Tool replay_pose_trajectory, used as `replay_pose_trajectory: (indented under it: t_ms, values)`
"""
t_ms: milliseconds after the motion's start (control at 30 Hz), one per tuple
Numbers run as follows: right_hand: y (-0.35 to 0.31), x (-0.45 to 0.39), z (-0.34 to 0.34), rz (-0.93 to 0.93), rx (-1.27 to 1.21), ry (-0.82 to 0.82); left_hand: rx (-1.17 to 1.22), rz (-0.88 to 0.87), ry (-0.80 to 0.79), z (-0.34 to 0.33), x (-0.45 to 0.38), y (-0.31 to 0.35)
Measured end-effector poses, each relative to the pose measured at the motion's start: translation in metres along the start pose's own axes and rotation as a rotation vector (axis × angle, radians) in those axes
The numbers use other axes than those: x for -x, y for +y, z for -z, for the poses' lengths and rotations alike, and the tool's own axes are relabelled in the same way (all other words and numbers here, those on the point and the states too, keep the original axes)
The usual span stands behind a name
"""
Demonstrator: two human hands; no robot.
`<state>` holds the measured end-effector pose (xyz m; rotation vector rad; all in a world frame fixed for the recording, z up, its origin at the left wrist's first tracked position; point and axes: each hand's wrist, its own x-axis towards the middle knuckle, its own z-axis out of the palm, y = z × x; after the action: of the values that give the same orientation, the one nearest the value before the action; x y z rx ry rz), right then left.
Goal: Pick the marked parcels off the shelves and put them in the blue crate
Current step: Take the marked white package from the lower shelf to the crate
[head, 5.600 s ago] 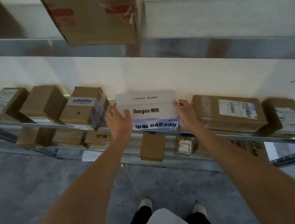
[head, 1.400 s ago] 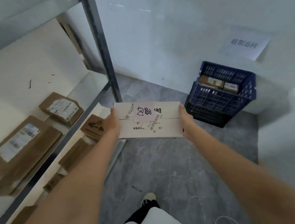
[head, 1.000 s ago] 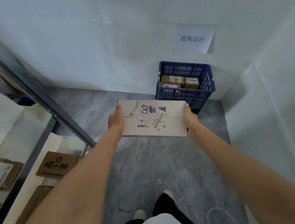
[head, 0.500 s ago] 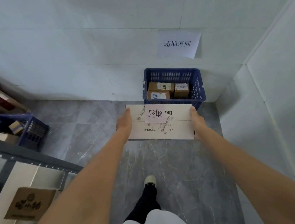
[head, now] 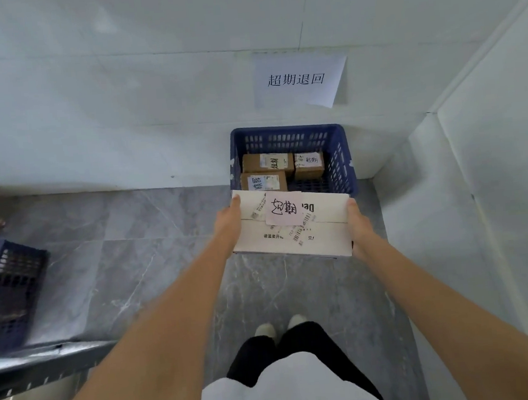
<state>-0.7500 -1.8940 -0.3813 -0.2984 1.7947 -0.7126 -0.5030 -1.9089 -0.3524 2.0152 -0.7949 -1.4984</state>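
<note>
**White parcel held at the blue crate's near rim**

At the centre of the frame both hands carry a white parcel (head: 293,226). The left hand (head: 228,225) presses flat along its left end with the fingers straight, and the right hand (head: 359,223) lies against its right end with the thumb on the upper edge; how the remaining fingers of that grip sit under the box cannot be told.

A pale pink note (head: 284,212) with handwritten black characters is stuck on the parcel's top, upside down to the camera. Beside it the printed letters "De" peek out, also upside down, and narrow barcode strips lie across the lid. A line of small Chinese print runs along the near face.

Just above the parcel in the frame stands the blue crate (head: 341,154), against the wall; the parcel's far edge overlaps the crate's near rim. Inside lie three brown boxes (head: 267,162), each with a white label bearing handwritten characters.

A paper sign (head: 298,80) on the wall above the crate reads "超期退回". At the left edge of the frame is a second blue crate (head: 11,285).
</note>
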Motion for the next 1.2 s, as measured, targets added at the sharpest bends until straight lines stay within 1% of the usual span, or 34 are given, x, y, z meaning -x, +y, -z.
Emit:
replay_pose_trajectory:
  t_ms: [67,167,400,567,700,833,900,1033,1200]
  values:
    - [-0.010,-0.019,0.003,-0.018,-0.003,0.000,-0.006,0.027,-0.016,-0.014,-0.017,0.008]
    - [-0.031,-0.047,0.008,-0.020,0.003,0.013,0.016,0.078,0.014,-0.036,-0.040,0.021]
    - [-0.083,-0.105,0.008,-0.042,0.018,-0.064,0.142,0.182,0.040,-0.077,-0.087,0.044]
    - [-0.104,-0.147,-0.005,-0.107,-0.046,-0.087,0.124,0.219,0.050,-0.087,-0.130,0.064]
    - [-0.124,-0.186,-0.030,-0.094,-0.129,-0.118,0.110,0.211,0.085,-0.089,-0.185,0.086]
    - [-0.139,-0.235,-0.056,-0.079,-0.167,-0.096,0.055,0.233,0.091,-0.101,-0.258,0.095]
    - [-0.145,-0.263,-0.068,-0.077,-0.163,-0.112,0.026,0.259,0.103,-0.107,-0.291,0.098]
    - [-0.147,-0.329,-0.093,-0.138,-0.151,-0.159,-0.011,0.214,0.096,-0.118,-0.345,0.107]
    - [-0.143,-0.401,-0.119,-0.184,-0.092,-0.170,0.006,0.198,0.106,-0.138,-0.428,0.088]
